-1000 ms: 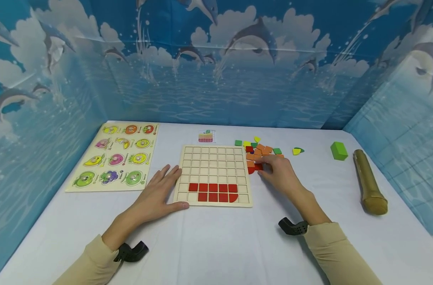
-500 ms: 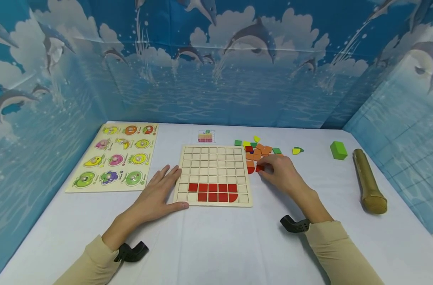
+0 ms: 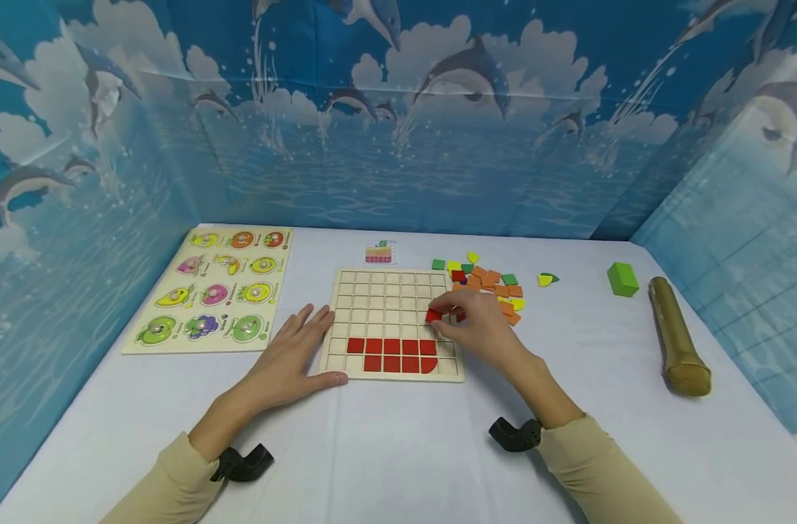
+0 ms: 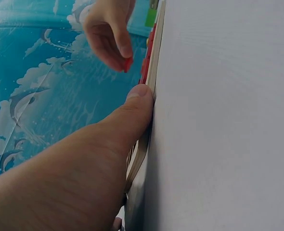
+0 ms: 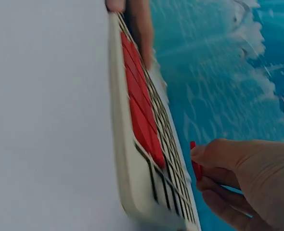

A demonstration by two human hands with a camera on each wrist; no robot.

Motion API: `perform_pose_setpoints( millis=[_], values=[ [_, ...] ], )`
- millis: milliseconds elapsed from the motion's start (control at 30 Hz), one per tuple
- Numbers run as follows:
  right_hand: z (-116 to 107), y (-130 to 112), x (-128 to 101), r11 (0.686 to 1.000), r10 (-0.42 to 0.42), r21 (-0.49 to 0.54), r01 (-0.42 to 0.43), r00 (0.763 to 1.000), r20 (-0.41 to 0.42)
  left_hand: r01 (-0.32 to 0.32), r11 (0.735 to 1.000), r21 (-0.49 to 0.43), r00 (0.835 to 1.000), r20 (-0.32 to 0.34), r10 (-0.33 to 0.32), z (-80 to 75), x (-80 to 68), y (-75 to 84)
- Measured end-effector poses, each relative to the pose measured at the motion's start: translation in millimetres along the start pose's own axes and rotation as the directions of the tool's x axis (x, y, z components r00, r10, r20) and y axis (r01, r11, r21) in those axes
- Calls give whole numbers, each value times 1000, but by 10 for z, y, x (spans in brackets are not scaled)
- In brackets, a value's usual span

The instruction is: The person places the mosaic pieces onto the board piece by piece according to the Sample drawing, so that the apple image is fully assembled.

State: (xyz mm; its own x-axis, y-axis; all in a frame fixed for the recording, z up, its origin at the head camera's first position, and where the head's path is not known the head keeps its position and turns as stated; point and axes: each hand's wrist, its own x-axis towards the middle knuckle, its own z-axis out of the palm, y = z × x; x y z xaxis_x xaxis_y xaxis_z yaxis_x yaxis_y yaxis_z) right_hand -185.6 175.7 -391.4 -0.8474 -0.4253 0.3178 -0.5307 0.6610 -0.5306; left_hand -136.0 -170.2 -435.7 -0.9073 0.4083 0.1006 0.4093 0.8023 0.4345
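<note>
My right hand (image 3: 482, 327) pinches a small red tile (image 3: 433, 315) between thumb and fingertips, above the right part of a wooden grid board (image 3: 376, 297). In the right wrist view the pinched tile (image 5: 196, 163) is on edge and apart from the board (image 5: 117, 115). Two rows of red tiles (image 3: 392, 347) fill cells near the board's front; the front row ends at the right in a rounded piece. My left hand (image 3: 288, 362) rests at the board's left edge, fingers spread and straight. Its thumb (image 4: 138, 96) touches the front edge in the left wrist view.
Loose orange, green, yellow and red tiles (image 3: 483, 276) lie right of the board. Behind it is a small picture card (image 3: 380, 252). A fruit puzzle board (image 3: 195, 280) lies left; a green block (image 3: 624, 279) and a gold microphone (image 3: 680, 338) lie right.
My right hand has moved left from the loose tiles to over the board, carrying a red tile. More orange and yellow pieces now show where it was. The left hand stays in place.
</note>
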Motion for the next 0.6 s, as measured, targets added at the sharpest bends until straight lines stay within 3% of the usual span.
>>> perform_pose_setpoints(
  millis=[267,600],
  values=[
    [397,-431,109,992,-90,96,83,993,71,4,1000,7,1000,-3,-4,-25,-10,-24],
    [746,-822,185,983,-176,68,168,976,127,-4,1000,-15,1000,2,4,-20,6,-1]
  ],
)
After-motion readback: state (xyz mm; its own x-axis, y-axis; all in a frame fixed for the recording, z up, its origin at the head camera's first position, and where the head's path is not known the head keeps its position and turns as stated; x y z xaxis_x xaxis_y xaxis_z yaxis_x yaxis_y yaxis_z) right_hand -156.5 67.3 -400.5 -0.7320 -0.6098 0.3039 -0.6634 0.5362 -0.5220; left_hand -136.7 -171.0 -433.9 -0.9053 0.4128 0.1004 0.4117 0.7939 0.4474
